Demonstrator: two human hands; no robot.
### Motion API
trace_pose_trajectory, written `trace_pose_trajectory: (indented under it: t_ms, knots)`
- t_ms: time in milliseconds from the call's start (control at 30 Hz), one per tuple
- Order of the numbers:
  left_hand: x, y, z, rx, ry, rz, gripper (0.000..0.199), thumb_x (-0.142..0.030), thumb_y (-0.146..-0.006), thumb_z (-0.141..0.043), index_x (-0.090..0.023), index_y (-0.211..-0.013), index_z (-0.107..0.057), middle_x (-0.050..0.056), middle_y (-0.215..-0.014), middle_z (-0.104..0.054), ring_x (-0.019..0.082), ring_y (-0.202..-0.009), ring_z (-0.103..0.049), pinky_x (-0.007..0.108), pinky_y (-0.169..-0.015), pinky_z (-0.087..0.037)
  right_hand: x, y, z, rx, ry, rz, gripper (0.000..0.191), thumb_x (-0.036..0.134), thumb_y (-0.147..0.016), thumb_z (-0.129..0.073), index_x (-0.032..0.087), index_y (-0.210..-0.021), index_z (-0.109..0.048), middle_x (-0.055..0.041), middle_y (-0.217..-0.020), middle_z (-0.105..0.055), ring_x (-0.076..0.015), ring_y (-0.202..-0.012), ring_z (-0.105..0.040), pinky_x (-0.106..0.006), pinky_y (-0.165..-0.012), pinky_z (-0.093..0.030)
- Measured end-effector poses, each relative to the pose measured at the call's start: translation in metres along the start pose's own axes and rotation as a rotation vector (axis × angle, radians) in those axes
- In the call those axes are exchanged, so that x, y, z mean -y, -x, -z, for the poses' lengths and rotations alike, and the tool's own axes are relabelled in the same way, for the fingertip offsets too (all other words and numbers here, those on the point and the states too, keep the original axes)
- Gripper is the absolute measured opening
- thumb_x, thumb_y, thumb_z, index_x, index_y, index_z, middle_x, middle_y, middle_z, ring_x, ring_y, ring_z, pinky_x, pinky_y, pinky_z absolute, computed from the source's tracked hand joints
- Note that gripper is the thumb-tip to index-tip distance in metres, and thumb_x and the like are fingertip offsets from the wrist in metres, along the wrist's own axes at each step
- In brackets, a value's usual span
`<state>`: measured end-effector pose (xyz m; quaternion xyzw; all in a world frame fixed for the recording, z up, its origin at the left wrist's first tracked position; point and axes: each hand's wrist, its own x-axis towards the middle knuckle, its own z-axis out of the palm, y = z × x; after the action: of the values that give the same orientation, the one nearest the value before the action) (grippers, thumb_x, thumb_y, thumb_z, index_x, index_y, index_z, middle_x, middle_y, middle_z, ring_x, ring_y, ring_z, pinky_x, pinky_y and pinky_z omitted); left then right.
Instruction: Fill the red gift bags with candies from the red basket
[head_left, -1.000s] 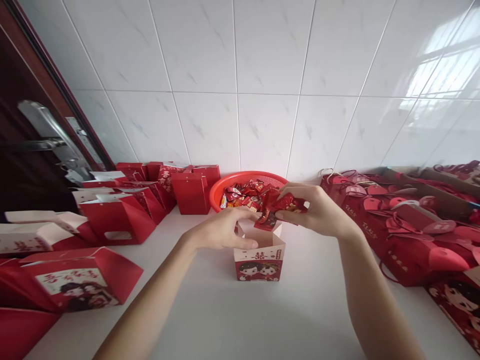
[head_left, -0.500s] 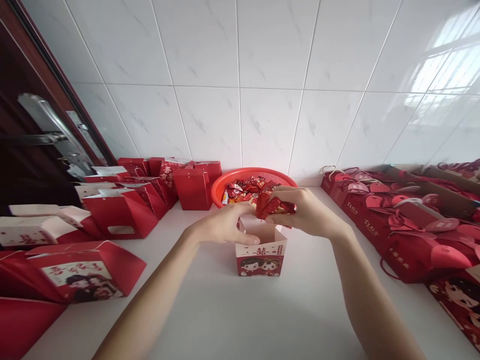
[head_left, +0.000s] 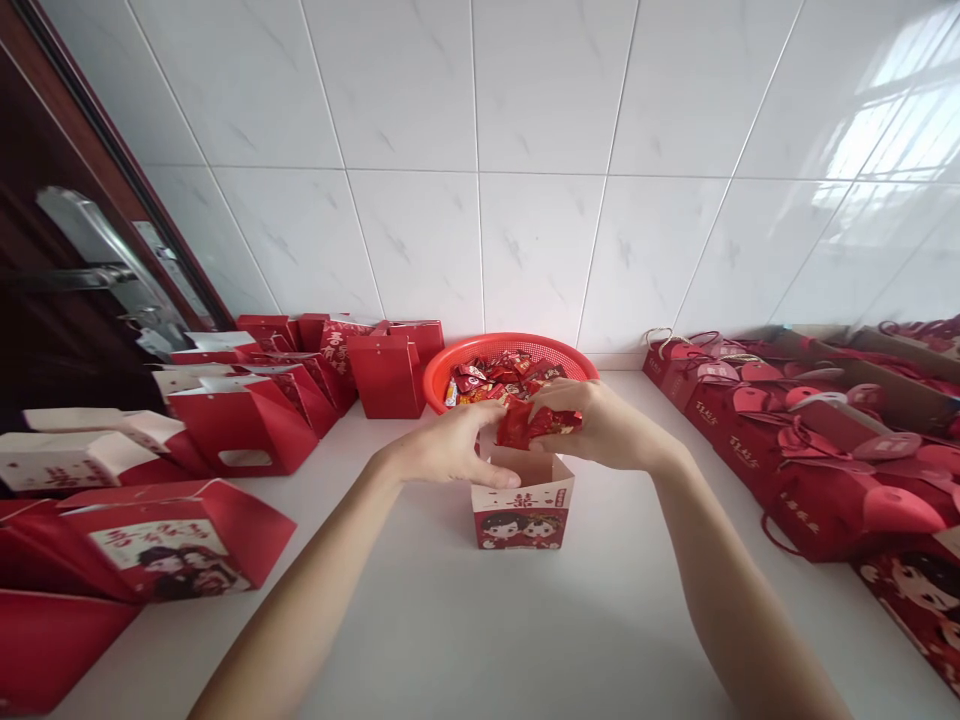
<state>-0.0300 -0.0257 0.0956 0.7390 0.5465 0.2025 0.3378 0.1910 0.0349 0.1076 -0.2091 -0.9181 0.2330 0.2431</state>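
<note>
An open-topped red and cream gift box (head_left: 520,522), printed with two cartoon figures, stands upright on the white tabletop. My left hand (head_left: 454,447) grips its left side, the thumb along the front rim and the fingers hidden behind. Just above the opening, my right hand (head_left: 600,425) is closed on red wrapped candies (head_left: 551,423); how many I cannot tell. Behind both hands, a red plastic basket (head_left: 442,362) holds a heap of wrapped candies (head_left: 495,376) in red and gold wrappers.
Several red gift boxes (head_left: 232,425) stand at the left, some with open cream flaps. Along the right side are rows of red boxes (head_left: 742,440) with cord handles and round tags. A tiled wall (head_left: 405,240) rises behind, with a door handle (head_left: 112,250) at far left.
My right hand has moved slightly left and down with the candies, closer over the box opening. My left hand stays on the box.
</note>
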Motion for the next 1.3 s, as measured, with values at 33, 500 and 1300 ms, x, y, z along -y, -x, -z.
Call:
trace_pose_trajectory:
  t_ms: [33,500,1300]
  knots:
    - [0.0,0.0,0.0,0.004,-0.01,-0.011,0.073,-0.046,-0.067,-0.084,-0.022,-0.132,-0.06,0.008,-0.126,-0.067,0.028,-0.103,-0.065,0.036,-0.083,-0.051,0.0,0.0,-0.001,0.011,0.057,-0.007,0.019,0.013,-0.082,-0.07,0.019,-0.068,-0.059,0.0007,-0.072,-0.058,-0.0128,-0.065,-0.049,-0.026,-0.056,-0.038]
    - [0.001,0.0,0.0,-0.006,-0.014,-0.02,0.061,-0.048,-0.066,-0.084,-0.028,-0.121,-0.066,0.005,-0.137,-0.059,0.026,-0.108,-0.064,0.032,-0.081,-0.054,0.018,0.007,0.001,-0.143,-0.085,-0.034,0.025,0.035,-0.093,-0.062,0.02,-0.075,-0.054,0.0026,-0.065,-0.049,-0.011,-0.057,-0.04,-0.026,-0.05,-0.03]
    - [0.0,-0.001,-0.002,-0.003,-0.004,-0.156,0.029,-0.036,-0.072,-0.078,-0.022,-0.093,-0.063,-0.001,-0.092,-0.062,0.019,-0.084,-0.061,0.028,-0.068,-0.046,0.022,0.0,-0.017,0.078,0.132,0.063,0.024,0.004,-0.091,-0.047,0.018,-0.094,-0.067,-0.0038,-0.083,-0.068,-0.0123,-0.064,-0.052,-0.026,-0.059,-0.035]
